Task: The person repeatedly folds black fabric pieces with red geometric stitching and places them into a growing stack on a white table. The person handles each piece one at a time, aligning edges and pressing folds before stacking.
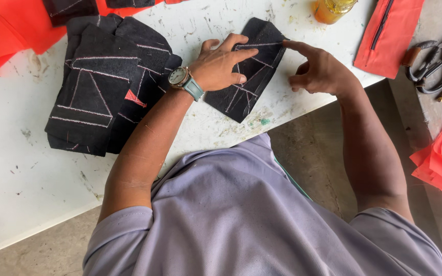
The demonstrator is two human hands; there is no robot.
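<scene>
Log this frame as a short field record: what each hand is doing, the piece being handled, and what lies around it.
left hand: flat on the black fabric piece with chalk lines, fingers spread
right hand: index finger touching the piece's upper edge
surface: scuffed white table
left of piece: stack of black chalk-marked fabric pieces
top edge: amber glass jar
right: orange fabric panel with dark zip, black scissors

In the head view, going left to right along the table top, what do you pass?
Orange cloth → stack of black chalk-marked pieces → left hand → single black piece → right hand → orange zipped piece → scissors.
</scene>
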